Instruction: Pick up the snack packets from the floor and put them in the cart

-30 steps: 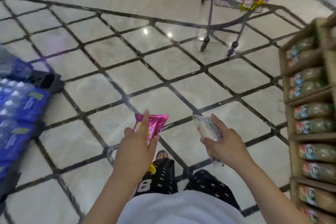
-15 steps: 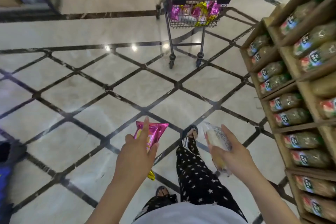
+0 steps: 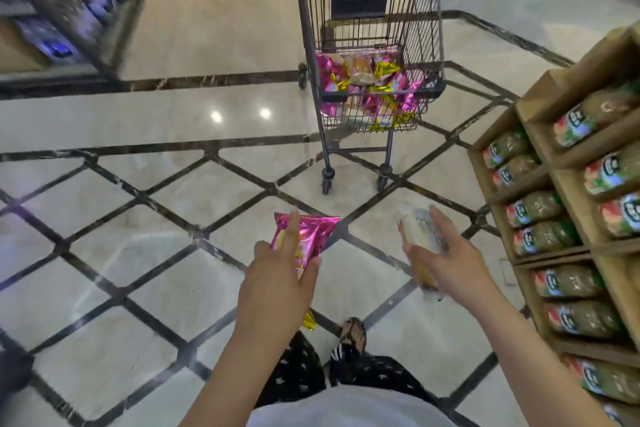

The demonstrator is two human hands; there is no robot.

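My left hand (image 3: pixel 277 274) grips a shiny pink snack packet (image 3: pixel 311 232) with a yellow end sticking out below the palm. A clear packet with pale yellow contents (image 3: pixel 419 232) is held in my right hand (image 3: pixel 450 263). Both hands are raised at waist height over the tiled floor. The wire shopping cart (image 3: pixel 429 45) stands straight ahead, a step or two away, its basket holding several pink and yellow snack packets (image 3: pixel 367 87). No packets lie on the floor in view.
A wooden shelf unit (image 3: pixel 540 121) stacked with green wrapped loaves stands close on the right. A rack of blue-packaged goods (image 3: pixel 69 10) is at the far left. My legs in star-print trousers (image 3: pixel 346 374) step forward on the marble floor (image 3: pixel 138 253).
I have turned and walked toward the cart; it has come from the far top right to straight ahead and much nearer. Both hands keep holding their packets.
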